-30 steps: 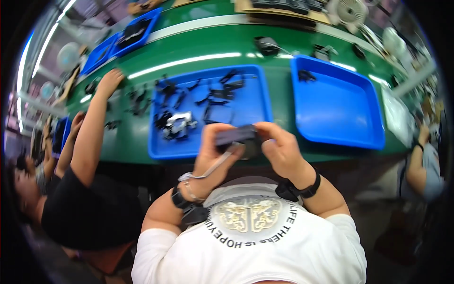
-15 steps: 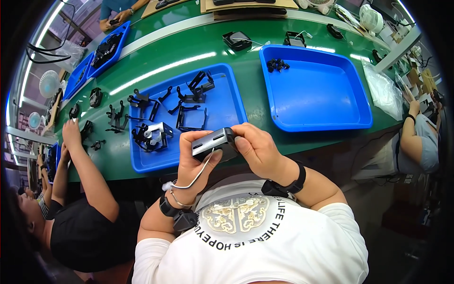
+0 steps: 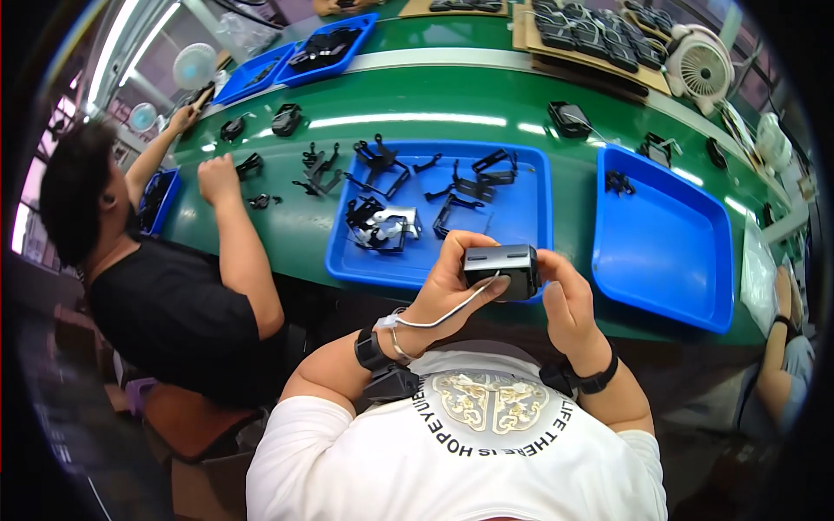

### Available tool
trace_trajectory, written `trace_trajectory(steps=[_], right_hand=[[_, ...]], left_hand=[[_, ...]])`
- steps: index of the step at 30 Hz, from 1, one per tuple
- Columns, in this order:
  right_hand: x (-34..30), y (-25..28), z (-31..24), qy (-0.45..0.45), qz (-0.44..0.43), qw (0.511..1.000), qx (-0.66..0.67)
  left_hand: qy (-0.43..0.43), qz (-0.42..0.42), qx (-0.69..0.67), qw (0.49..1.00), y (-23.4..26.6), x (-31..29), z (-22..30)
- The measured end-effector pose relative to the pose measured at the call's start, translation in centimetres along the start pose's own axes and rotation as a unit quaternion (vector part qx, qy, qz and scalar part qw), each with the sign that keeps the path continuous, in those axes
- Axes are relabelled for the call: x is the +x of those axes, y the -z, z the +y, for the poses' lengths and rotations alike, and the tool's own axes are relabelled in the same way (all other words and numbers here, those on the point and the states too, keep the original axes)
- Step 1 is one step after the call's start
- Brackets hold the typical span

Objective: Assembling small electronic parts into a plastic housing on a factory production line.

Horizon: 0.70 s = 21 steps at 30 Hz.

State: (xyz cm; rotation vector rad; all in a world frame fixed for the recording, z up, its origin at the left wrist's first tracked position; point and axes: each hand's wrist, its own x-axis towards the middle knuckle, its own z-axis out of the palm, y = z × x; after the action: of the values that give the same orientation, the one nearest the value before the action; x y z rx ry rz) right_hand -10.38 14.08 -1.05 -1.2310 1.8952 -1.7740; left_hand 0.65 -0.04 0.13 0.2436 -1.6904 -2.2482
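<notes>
My left hand (image 3: 447,295) grips a small black box-shaped device with a silver face (image 3: 501,258), its thumb across the lower side. A white cable (image 3: 443,323) runs from the device past that thumb to a white connector by my left wrist. My right hand (image 3: 571,308) is at the device's right end, fingertips against its edge and thumb lifted off. Beyond my hands lies a blue tray (image 3: 521,208) holding several black brackets (image 3: 456,213) and a silver-and-black bracket piece (image 3: 387,227). How the fingers sit behind the device is hidden.
Another blue tray (image 3: 669,252) on the right holds small black parts (image 3: 619,182). Loose black devices (image 3: 570,119) lie beyond the trays on the green table (image 3: 417,108). A co-worker in black (image 3: 182,304) reaches over the table at left. A clear plastic bag (image 3: 759,269) lies far right.
The view has swung left, so the scene sits further right. The device is turned more level, and my right thumb has come away from it.
</notes>
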Motion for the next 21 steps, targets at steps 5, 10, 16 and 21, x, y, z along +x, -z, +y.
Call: trace_trajectory(steps=[5, 10, 16, 21], right_hand=[[-0.6, 0.1, 0.9, -0.023, 0.005, 0.999, 0.031], [-0.8, -0.6, 0.0, 0.033, 0.006, 0.993, 0.113], [-1.0, -0.4, 0.1, 0.05, 0.033, 0.998, 0.01], [0.3, 0.0, -0.4, 0.076, 0.024, 0.994, -0.068]], left_hand=[[-0.096, -0.018, 0.101, 0.99, 0.2, -0.2, -0.7], [-0.097, -0.024, 0.093, 0.991, 0.1, -0.4, -0.9], [-0.149, -0.053, 0.091, 0.983, -0.2, -0.2, -1.0], [-0.09, -0.022, 0.064, 0.994, 0.4, -0.2, -1.2]])
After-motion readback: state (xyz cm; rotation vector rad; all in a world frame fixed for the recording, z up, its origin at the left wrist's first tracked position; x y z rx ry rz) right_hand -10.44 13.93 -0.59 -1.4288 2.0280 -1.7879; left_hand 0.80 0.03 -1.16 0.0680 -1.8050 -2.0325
